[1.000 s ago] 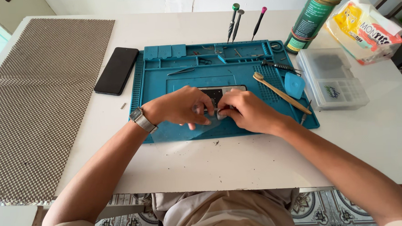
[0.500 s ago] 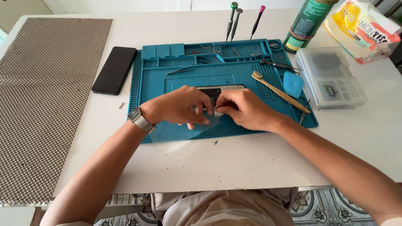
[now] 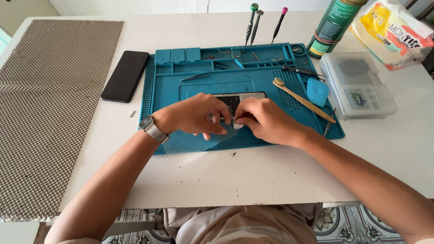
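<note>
We see both hands meeting over the middle of the blue mat (image 3: 178, 138), which lies on the white table (image 3: 258, 174). The left hand (image 3: 192, 115), with a watch (image 3: 154, 129) on its wrist, has the fingers bent down, and its fingertips press on a small dark device (image 3: 231, 103) and on a thin clear film (image 3: 227, 136) near the front edge of the mat. The right hand (image 3: 268, 120) is just beside it, fingers curled, and the thumb and first finger pinch something small and pale at the edge of the device; we cannot tell what it is. The two hands are touching or almost touching each other. The device lies flat in the centre of the mat, mostly covered by the hands.

On the right part of the mat lie a brush (image 3: 304, 101) with a wooden handle and a light blue pick (image 3: 318, 91). Tweezers (image 3: 194, 77) rest in the back part of the mat. Three screwdrivers (image 3: 254, 23) stand at the back edge of the mat. A black phone (image 3: 125, 75) lies face down just left of the mat. A grey mesh sheet (image 3: 36, 115) covers the left side of the table. Near the right back corner stand a green can (image 3: 337, 16), a clear box (image 3: 357, 84) and a packet (image 3: 393, 31) of tissues.
</note>
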